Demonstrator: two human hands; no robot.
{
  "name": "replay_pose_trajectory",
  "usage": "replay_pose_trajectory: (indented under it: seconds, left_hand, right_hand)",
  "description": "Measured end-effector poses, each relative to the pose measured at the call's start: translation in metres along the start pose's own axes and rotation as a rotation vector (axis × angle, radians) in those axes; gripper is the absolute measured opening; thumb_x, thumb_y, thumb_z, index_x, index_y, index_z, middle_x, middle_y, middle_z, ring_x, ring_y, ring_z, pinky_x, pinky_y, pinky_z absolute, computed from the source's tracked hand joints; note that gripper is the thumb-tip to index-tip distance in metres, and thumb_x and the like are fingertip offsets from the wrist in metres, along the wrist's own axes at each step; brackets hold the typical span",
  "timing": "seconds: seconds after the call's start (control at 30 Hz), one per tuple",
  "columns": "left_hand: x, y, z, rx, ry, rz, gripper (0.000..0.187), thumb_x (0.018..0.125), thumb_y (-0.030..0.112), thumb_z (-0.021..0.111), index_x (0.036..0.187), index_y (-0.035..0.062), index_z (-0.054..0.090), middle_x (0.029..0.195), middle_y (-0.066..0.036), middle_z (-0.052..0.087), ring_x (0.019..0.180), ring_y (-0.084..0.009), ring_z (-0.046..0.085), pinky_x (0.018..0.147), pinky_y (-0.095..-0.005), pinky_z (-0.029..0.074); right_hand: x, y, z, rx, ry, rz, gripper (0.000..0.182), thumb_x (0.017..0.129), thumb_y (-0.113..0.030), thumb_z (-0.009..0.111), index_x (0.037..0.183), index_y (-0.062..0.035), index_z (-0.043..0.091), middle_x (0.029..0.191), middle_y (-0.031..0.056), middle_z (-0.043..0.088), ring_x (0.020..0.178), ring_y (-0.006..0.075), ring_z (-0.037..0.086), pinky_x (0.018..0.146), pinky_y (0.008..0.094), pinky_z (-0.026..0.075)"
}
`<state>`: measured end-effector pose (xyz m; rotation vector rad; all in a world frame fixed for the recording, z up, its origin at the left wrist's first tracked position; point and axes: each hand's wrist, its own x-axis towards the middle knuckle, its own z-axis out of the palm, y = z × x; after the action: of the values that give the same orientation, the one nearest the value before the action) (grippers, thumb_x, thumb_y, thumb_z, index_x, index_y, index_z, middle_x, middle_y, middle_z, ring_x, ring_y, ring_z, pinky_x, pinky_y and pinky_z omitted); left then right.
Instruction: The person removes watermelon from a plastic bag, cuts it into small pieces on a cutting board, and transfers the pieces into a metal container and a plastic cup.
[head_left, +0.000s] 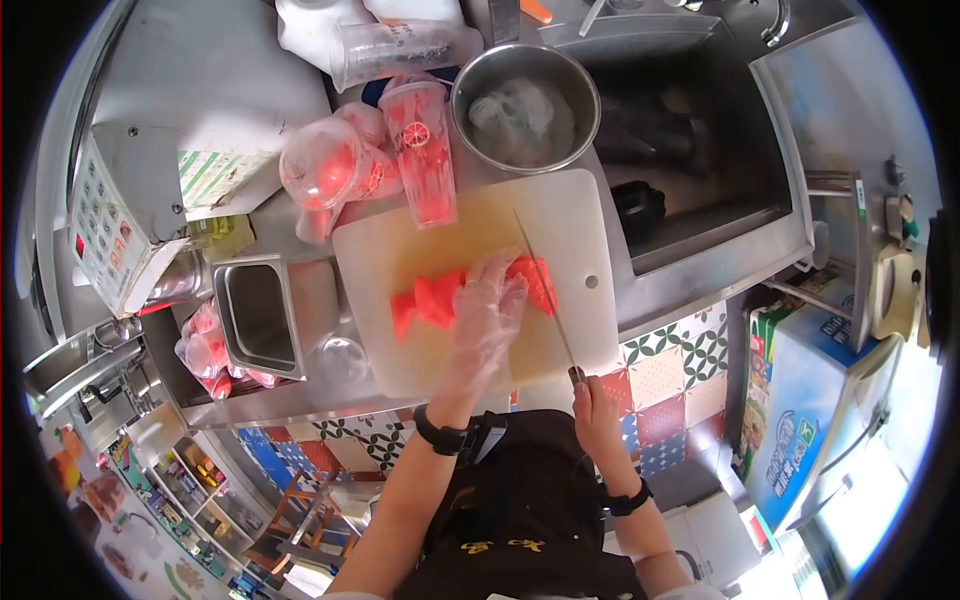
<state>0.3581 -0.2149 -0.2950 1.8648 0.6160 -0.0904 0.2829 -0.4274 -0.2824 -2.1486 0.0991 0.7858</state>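
A white cutting board (pixel 375 360) lies on the steel counter, with chunks of red watermelon flesh (pixel 433 298) across its middle. My left hand (pixel 490 305), in a clear plastic glove, presses down over the watermelon with its fingers curled around it. To the right of those fingers, a red piece (pixel 534 283) lies against the blade of a long knife (pixel 548 290). The knife's handle is in my right hand (pixel 596 408), which is bare and closed around it at the board's near right edge. Part of the fruit is hidden under the left hand.
Clear cups of red fruit (pixel 425 160) and a round steel pot (pixel 465 130) with a plastic bag inside stand behind the board. A deep sink (pixel 740 225) is at the right. An empty rectangular steel container (pixel 295 318) and bagged red fruit (pixel 205 345) are at the left.
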Motion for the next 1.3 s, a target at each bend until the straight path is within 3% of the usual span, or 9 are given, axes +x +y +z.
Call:
replay_pose_trajectory:
  seconds: [0.17,0.3,0.4,0.5,0.57,0.7,0.8,0.93,1.3]
  left_hand:
    - [-0.002,0.007,-0.009,0.173,0.01,0.074,0.036,0.086,0.004,0.064,0.122,0.0063,0.058,0.119,-0.011,0.06,0.095,-0.0184,0.067,0.083,-0.0282,0.054]
    - [-0.001,0.003,-0.005,0.154,0.02,0.009,0.035,0.087,0.008,0.065,0.121,0.0059,0.058,0.119,-0.012,0.06,0.095,-0.0216,0.067,0.086,-0.0283,0.052]
    - [0.0,-0.002,-0.007,0.411,0.068,0.162,0.035,0.086,0.007,0.066,0.12,0.0057,0.058,0.12,-0.013,0.059,0.095,-0.0214,0.067,0.087,-0.0277,0.052]
    - [0.001,-0.014,0.003,-0.362,0.024,-0.076,0.033,0.086,0.006,0.066,0.118,0.0049,0.06,0.118,-0.013,0.06,0.095,-0.0211,0.067,0.083,-0.0286,0.052]
    - [-0.005,-0.01,0.001,-0.229,0.071,0.006,0.031,0.086,0.004,0.065,0.116,0.0044,0.061,0.111,-0.013,0.062,0.092,-0.021,0.067,0.08,-0.0302,0.052]
    - [0.0,-0.01,-0.012,0.301,0.053,0.17,0.03,0.09,0.007,0.061,0.12,0.0098,0.057,0.111,-0.003,0.063,0.096,-0.0134,0.062,0.077,-0.0272,0.044]
    - [-0.001,-0.007,-0.012,0.259,0.123,0.182,0.026,0.086,0.002,0.063,0.112,0.0036,0.063,0.097,-0.013,0.068,0.086,-0.0228,0.068,0.077,-0.0326,0.052]
    - [0.003,-0.022,-0.008,0.064,0.149,0.083,0.026,0.086,0.002,0.063,0.111,0.0039,0.063,0.098,-0.014,0.068,0.087,-0.0234,0.068,0.076,-0.0316,0.052]
    - [-0.001,-0.013,-0.017,0.259,0.162,0.254,0.025,0.085,0.004,0.066,0.109,0.0052,0.066,0.1,-0.015,0.069,0.082,-0.0243,0.07,0.073,-0.0306,0.054]
  right_hand:
    - [0.002,0.0,0.003,-0.026,-0.021,0.042,0.026,0.1,-0.023,0.042,0.091,-0.0001,0.05,0.066,0.0211,0.055,0.062,0.0407,0.057,0.055,0.0471,0.04]
    - [0.005,0.005,0.008,-0.074,-0.041,0.087,0.027,0.1,-0.028,0.045,0.095,-0.0024,0.048,0.072,0.0281,0.057,0.073,0.0505,0.056,0.058,0.0544,0.041]
    - [0.004,0.005,0.007,-0.046,-0.056,0.096,0.027,0.101,-0.03,0.045,0.097,-0.0028,0.049,0.073,0.0278,0.058,0.074,0.0509,0.056,0.059,0.0552,0.042]
    - [0.0,-0.006,0.004,-0.006,-0.03,0.053,0.027,0.101,-0.028,0.044,0.096,-0.0024,0.05,0.071,0.0255,0.057,0.072,0.0484,0.056,0.059,0.0531,0.042]
    - [-0.002,-0.015,0.008,0.021,0.01,0.018,0.026,0.101,-0.024,0.042,0.091,-0.0005,0.05,0.066,0.0215,0.054,0.065,0.0429,0.057,0.057,0.0482,0.041]
    - [-0.001,-0.012,0.015,-0.013,0.002,0.041,0.027,0.101,-0.024,0.042,0.092,-0.0005,0.05,0.067,0.022,0.055,0.066,0.0437,0.056,0.057,0.049,0.041]
    - [-0.001,0.001,0.023,-0.062,0.004,0.055,0.027,0.101,-0.025,0.042,0.092,-0.0006,0.05,0.068,0.0224,0.055,0.066,0.0446,0.056,0.057,0.0499,0.04]
    - [-0.001,0.001,0.02,-0.064,-0.01,0.052,0.028,0.101,-0.025,0.042,0.092,-0.0006,0.05,0.067,0.0222,0.055,0.065,0.0448,0.055,0.057,0.0501,0.04]
    - [-0.005,-0.014,0.023,-0.034,-0.018,0.064,0.028,0.101,-0.026,0.041,0.094,-0.0012,0.051,0.067,0.0223,0.055,0.065,0.0435,0.057,0.057,0.0484,0.042]
